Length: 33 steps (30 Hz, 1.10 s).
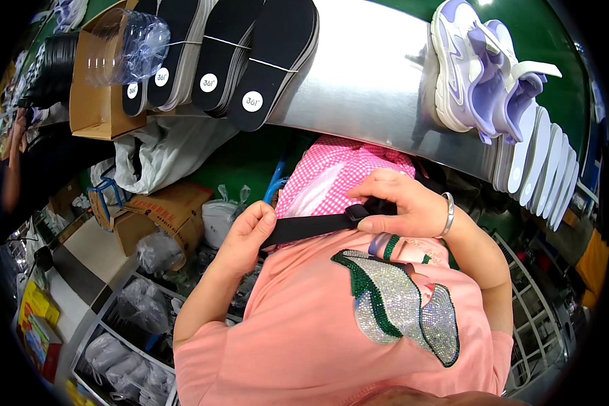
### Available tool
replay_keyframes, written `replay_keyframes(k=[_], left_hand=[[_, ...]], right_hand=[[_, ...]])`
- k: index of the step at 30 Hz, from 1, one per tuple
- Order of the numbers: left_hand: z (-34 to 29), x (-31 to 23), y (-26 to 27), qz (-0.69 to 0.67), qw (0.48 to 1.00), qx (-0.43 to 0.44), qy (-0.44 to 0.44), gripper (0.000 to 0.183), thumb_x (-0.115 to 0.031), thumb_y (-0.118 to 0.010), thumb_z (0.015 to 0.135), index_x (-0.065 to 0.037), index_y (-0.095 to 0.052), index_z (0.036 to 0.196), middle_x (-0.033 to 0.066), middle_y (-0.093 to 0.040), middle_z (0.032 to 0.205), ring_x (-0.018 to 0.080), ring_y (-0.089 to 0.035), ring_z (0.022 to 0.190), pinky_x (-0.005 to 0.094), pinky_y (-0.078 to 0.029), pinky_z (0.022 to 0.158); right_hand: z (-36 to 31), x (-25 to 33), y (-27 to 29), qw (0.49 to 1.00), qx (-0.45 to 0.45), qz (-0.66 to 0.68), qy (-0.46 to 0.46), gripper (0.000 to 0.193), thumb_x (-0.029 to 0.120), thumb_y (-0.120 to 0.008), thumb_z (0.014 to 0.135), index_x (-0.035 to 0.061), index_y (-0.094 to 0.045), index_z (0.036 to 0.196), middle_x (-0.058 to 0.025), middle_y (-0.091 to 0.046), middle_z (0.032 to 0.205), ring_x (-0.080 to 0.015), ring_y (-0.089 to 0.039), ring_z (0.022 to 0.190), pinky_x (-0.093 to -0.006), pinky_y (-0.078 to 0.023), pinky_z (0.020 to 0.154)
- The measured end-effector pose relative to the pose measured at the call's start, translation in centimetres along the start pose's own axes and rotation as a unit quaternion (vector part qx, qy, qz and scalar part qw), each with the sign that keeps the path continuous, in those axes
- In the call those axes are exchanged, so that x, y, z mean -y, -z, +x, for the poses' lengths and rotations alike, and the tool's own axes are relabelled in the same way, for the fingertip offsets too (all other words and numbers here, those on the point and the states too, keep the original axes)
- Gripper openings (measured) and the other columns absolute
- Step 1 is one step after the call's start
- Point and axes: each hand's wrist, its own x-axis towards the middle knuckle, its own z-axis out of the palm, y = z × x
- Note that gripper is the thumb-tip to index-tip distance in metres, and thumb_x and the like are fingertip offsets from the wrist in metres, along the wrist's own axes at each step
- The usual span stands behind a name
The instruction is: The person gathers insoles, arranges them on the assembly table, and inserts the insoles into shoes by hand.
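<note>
Steel shelf of black insoles, purple sneakers, cluttered workshop.

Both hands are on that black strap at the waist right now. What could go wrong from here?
The left hand pinches only the tip of the black strap, so it might slip free. The right hand covers the buckle, hiding its state. The pink checked fabric lies right behind and may snag.

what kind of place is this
Most likely a shoe factory or assembly workshop: bundled black insoles and white and lilac sneakers sit on a metal shelf, with stacked white soles alongside.
</note>
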Motion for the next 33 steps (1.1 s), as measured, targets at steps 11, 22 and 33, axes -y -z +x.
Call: replay_keyframes(k=[11,22,33], left_hand=[[1.9,-1.8,-3.0,0.221,0.967,0.121,0.048,0.015,-0.012,-0.055,0.081,0.001,-0.057,0.087,-0.0007,-0.056,0.078,0.0055,-0.048,0.074,0.0212,-0.040,0.067],[3.5,-1.7,-4.5,0.204,0.969,0.127,0.053,0.019,-0.014,-0.055,0.081,0.002,-0.058,0.090,0.0014,-0.058,0.082,0.0073,-0.050,0.078,0.0232,-0.041,0.071],[4.8,-2.1,-6.5,0.007,0.978,0.165,0.126,0.019,-0.011,-0.054,0.081,0.001,-0.056,0.096,0.0043,-0.058,0.090,0.0096,-0.053,0.084,0.0222,-0.043,0.074]], right_hand=[[0.5,0.2,-0.3,0.995,0.080,-0.042,-0.047,0.035,0.024,-0.071,0.061,0.0040,-0.057,0.087,-0.0108,-0.052,0.079,-0.0253,-0.051,0.077,-0.0318,-0.041,0.068],[-0.3,-0.3,-0.6,0.997,-0.006,0.073,-0.004,0.041,0.018,-0.071,0.062,0.0044,-0.052,0.095,-0.0086,-0.050,0.088,-0.0223,-0.048,0.085,-0.0307,-0.038,0.075],[-0.7,-0.3,-0.8,0.994,-0.012,0.109,0.020,0.045,0.016,-0.071,0.062,0.0052,-0.052,0.102,-0.0087,-0.050,0.094,-0.0228,-0.047,0.091,-0.0316,-0.037,0.081]])
